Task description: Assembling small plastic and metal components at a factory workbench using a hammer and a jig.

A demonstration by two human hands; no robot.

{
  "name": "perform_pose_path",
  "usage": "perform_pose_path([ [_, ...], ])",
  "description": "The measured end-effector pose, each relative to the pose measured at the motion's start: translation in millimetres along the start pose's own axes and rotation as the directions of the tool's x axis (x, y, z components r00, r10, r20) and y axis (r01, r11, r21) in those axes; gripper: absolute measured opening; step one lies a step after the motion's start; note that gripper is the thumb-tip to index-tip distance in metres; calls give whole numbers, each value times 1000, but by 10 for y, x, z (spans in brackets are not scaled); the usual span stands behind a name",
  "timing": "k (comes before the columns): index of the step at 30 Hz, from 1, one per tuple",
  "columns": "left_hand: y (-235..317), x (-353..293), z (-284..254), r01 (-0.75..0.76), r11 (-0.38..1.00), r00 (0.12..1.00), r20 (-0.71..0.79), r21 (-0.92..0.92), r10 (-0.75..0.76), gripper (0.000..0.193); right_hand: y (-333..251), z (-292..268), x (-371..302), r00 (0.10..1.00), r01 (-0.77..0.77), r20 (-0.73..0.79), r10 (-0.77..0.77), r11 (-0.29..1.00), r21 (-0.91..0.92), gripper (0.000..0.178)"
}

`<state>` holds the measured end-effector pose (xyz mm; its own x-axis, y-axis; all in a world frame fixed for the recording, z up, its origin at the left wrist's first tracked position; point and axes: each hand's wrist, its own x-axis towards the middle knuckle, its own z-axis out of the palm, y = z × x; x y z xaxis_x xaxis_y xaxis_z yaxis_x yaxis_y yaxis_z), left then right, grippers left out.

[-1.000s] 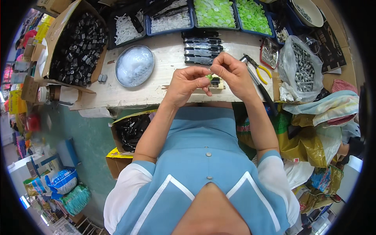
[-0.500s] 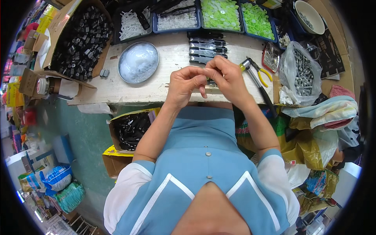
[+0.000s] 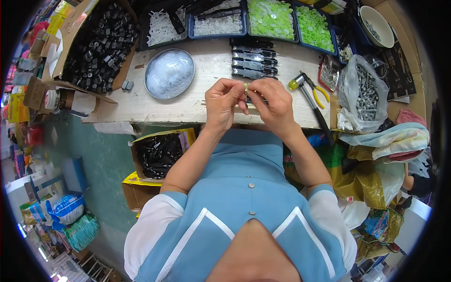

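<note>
Over the workbench's front edge, my left hand (image 3: 222,104) and my right hand (image 3: 273,102) meet fingertip to fingertip. Between them is pinched a small pale green piece (image 3: 245,87), mostly covered by the fingers, so its exact kind is hidden. Both hands are closed on it. Just beyond lies a row of several black parts with clear sections (image 3: 255,63). Part of another dark piece shows under my right hand. To the right of that hand rest a hammer (image 3: 312,97) with a yellowish head and a pair of yellow-handled pliers (image 3: 322,95).
A round metal dish (image 3: 192,81) of whitish translucent stuff stands left. Behind are trays of white pieces (image 3: 220,26) and green discs (image 3: 271,19). A carton of black parts (image 3: 101,54) stands far left, a bag of metal screws (image 3: 369,94) right, and another carton (image 3: 162,155) below the bench.
The pale green piece now shows between my fingertips, and my right hand's fingers have turned lower. The whole view has shifted slightly, moving the bench things a little to the right.
</note>
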<state>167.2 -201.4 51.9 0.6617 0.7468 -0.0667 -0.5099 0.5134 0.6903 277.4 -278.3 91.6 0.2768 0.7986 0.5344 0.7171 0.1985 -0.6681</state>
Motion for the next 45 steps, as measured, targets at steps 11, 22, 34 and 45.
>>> perform_pose_path([
  [11, 95, -24, -177, -335, 505, 912, 139, 795, 386, 6, 347, -88, -85, 961, 89, 272, -48, 986, -140, 11],
  [22, -138, -23, -327, -455, 47, 851, 418, 889, 319, 11, 482, -37, -23, 881, 214, 466, -77, 945, -248, 12],
  [34, -132, -5, -345, -460, 53, 857, 428, 886, 289, 11, 460, -21, 97, 785, 357, 603, -141, 899, -255, 7],
  [45, -147, 2, -332, -459, 50, 857, 427, 887, 288, 10, 452, -23, 126, 748, 298, 662, -49, 916, -268, 8],
])
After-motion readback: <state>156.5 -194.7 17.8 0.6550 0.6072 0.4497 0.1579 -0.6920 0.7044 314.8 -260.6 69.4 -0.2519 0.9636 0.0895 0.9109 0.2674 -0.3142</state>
